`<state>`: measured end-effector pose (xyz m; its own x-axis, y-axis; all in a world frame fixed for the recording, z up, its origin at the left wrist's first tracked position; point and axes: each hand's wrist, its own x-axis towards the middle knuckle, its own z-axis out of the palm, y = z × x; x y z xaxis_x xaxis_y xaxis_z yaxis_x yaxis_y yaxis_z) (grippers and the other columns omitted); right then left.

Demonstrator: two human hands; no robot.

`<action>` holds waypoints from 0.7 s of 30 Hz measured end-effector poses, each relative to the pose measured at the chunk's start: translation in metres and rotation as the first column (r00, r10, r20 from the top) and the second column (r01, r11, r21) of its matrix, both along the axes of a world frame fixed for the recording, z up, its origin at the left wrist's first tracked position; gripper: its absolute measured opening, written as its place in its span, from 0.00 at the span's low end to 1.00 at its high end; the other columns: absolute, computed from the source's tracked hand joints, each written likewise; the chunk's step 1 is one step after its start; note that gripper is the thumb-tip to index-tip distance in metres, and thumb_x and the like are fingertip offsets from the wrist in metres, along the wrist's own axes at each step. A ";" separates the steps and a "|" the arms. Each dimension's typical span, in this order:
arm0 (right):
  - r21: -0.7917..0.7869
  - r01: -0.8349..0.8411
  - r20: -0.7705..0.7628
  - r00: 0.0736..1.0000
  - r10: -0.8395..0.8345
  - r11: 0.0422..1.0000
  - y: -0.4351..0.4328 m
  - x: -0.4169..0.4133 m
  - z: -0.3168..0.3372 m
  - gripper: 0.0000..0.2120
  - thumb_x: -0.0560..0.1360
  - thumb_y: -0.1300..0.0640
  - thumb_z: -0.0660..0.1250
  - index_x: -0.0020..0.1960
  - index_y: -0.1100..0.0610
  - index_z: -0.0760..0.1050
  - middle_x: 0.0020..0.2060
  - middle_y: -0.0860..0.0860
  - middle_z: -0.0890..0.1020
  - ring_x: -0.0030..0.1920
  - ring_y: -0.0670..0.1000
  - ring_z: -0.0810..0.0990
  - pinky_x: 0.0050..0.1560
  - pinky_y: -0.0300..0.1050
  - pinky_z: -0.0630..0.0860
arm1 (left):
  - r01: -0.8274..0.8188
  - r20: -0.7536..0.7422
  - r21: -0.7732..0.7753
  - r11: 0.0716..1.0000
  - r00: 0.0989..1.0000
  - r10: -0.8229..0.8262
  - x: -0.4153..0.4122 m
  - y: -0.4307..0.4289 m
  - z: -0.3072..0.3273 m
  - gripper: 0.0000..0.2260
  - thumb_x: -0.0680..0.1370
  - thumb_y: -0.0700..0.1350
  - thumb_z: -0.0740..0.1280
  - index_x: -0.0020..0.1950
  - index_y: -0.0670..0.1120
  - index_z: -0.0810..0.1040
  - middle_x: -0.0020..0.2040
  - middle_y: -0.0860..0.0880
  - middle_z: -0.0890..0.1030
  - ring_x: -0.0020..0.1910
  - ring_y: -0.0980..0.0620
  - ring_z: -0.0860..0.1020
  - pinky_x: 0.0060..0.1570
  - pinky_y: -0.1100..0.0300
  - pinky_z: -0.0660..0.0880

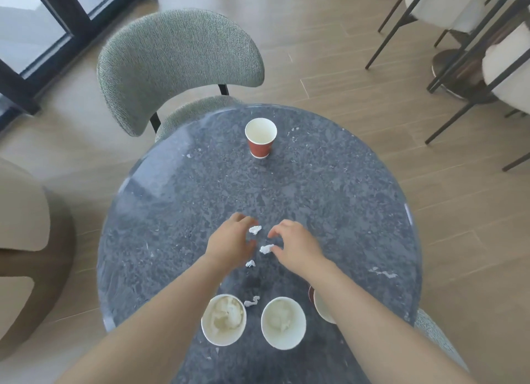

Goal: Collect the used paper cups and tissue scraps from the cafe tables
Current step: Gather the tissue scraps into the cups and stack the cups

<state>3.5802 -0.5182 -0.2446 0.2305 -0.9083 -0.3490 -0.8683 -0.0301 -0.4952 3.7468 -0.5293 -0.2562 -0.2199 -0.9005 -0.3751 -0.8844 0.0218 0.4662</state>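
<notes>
On the round dark stone table (329, 188) lie small white tissue scraps. One scrap (255, 229) sits by the fingertips of my left hand (232, 243). Another scrap (266, 249) touches the thumb of my right hand (295, 244). Both hands hover with fingers apart, holding nothing. A third scrap (250, 263) lies under my left hand's edge, and a twisted scrap (251, 301) lies nearer me. A red empty paper cup (260, 138) stands upright at the far side. Two cups with crumpled tissue inside (223, 320) (283, 323) stand near me. My right forearm partly hides another cup (321, 309).
A grey-green upholstered chair (177, 65) stands behind the table, and another chair's edge (438, 340) shows at the lower right. A beige armchair (25, 240) is at the left. White chairs with dark metal legs (473, 39) stand at the upper right on the wooden floor.
</notes>
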 end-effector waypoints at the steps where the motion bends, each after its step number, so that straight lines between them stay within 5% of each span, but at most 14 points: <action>1: 0.016 -0.010 -0.004 1.000 0.010 1.000 -0.003 0.001 -0.003 0.10 0.74 0.54 0.67 0.55 0.51 0.76 0.54 0.50 0.77 0.57 0.52 0.72 0.53 0.45 0.70 | 0.015 0.011 0.018 1.000 1.000 -0.015 -0.002 -0.003 -0.003 0.18 0.74 0.46 0.66 0.64 0.52 0.71 0.63 0.52 0.71 0.56 0.50 0.75 0.46 0.53 0.76; 6: 0.078 -0.037 -0.046 0.998 0.040 0.996 -0.010 0.002 -0.017 0.12 0.73 0.53 0.67 0.56 0.51 0.75 0.54 0.50 0.76 0.57 0.53 0.72 0.53 0.47 0.71 | 0.078 0.052 0.076 0.994 0.995 -0.082 -0.006 -0.016 -0.016 0.17 0.75 0.44 0.65 0.64 0.51 0.71 0.64 0.51 0.68 0.58 0.49 0.73 0.48 0.51 0.76; 11: 0.120 -0.054 -0.066 0.996 0.062 0.991 -0.013 0.001 -0.023 0.08 0.72 0.55 0.68 0.51 0.52 0.78 0.51 0.52 0.74 0.54 0.54 0.73 0.49 0.45 0.71 | 0.149 0.048 0.117 0.982 0.987 -0.155 -0.010 -0.018 -0.020 0.09 0.76 0.42 0.65 0.54 0.51 0.77 0.55 0.49 0.74 0.51 0.47 0.77 0.47 0.52 0.76; 21: 0.049 -0.026 -0.016 1.000 0.027 0.998 0.002 0.001 -0.009 0.05 0.74 0.52 0.67 0.48 0.52 0.77 0.50 0.50 0.76 0.53 0.53 0.75 0.47 0.43 0.70 | 0.087 -0.049 0.014 0.996 0.995 -0.086 0.015 0.007 0.001 0.07 0.74 0.42 0.67 0.50 0.50 0.79 0.49 0.51 0.76 0.48 0.52 0.77 0.45 0.61 0.72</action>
